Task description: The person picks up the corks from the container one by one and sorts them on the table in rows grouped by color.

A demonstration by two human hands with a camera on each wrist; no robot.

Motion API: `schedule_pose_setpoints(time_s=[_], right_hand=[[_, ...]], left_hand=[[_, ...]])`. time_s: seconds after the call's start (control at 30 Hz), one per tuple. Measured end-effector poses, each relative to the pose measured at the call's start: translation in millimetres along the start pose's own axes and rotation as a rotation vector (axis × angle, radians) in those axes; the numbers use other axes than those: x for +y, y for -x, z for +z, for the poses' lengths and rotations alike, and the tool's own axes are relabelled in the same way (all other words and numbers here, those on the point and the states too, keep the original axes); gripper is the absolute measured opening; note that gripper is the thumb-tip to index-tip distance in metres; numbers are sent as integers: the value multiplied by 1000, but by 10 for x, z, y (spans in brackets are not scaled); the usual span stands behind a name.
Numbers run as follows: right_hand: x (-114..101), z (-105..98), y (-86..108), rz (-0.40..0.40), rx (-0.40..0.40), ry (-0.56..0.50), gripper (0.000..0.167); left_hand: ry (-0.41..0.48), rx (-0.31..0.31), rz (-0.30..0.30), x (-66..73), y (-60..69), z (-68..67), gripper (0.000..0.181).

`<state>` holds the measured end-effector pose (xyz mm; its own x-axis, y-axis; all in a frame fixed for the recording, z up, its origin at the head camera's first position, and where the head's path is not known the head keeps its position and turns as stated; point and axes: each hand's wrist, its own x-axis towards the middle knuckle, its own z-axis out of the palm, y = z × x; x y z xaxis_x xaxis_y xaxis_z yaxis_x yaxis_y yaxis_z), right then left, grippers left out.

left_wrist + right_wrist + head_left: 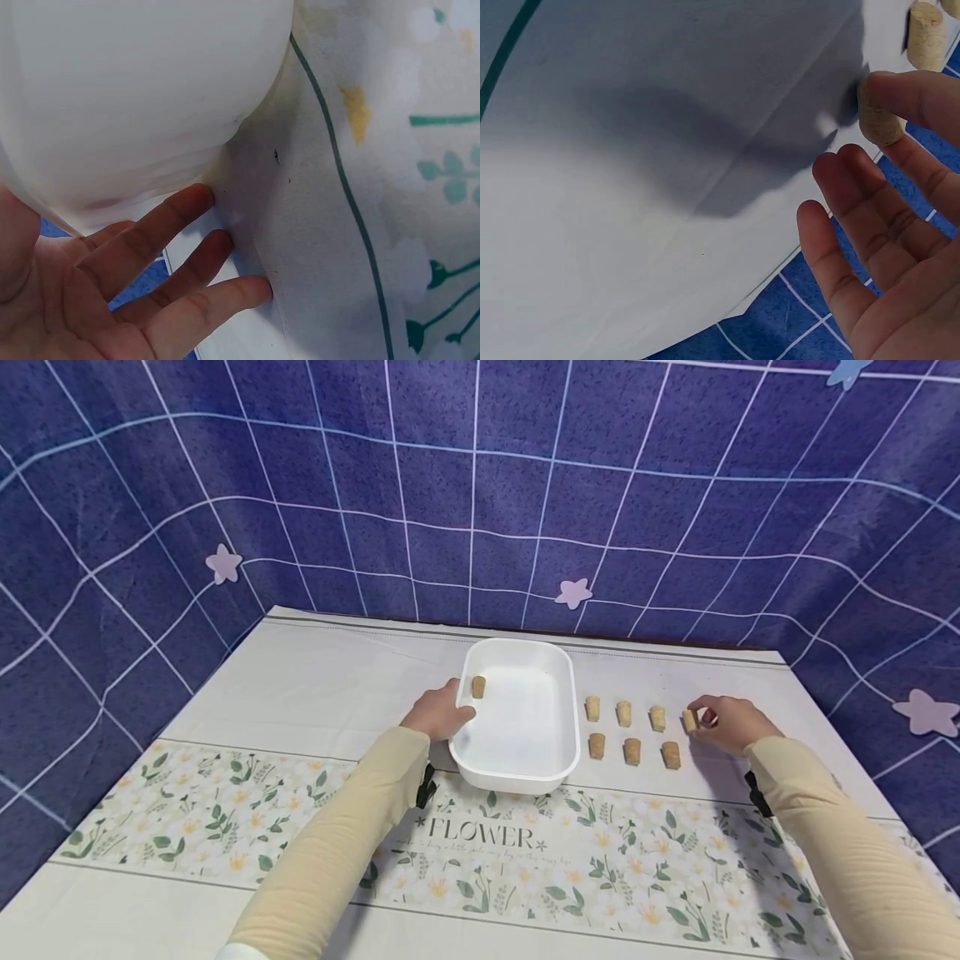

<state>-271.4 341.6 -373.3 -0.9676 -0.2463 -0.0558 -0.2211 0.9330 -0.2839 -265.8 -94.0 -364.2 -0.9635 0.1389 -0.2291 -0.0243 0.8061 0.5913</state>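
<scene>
My left hand [441, 712] holds the left wall of a white plastic tub [517, 777], its thumb over the rim. In the left wrist view the fingers [196, 301] spread outside the tub, near the cloth. One cork [478, 687] is inside the tub at the upper left. My right hand [723, 722] pinches a pale cork [879, 116] between thumb and index finger at the right end of the back row. Its other fingers are held apart from the cork. Beside it in that row stands another pale cork [657, 718].
Two rows of corks are right of the tub: pale ones such as this cork [592, 708] behind, and browner ones such as this cork [671, 755] in front. A floral printed cloth [480, 893] covers the table. A blue gridded curtain [435, 510] hangs behind.
</scene>
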Motion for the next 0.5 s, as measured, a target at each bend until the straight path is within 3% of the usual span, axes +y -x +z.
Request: schedule_pose_setpoints(time_s=[0.5], right_hand=[[-45, 56, -29, 41, -14, 10, 48]], left_hand=[[-4, 1, 13, -12, -6, -9, 62]])
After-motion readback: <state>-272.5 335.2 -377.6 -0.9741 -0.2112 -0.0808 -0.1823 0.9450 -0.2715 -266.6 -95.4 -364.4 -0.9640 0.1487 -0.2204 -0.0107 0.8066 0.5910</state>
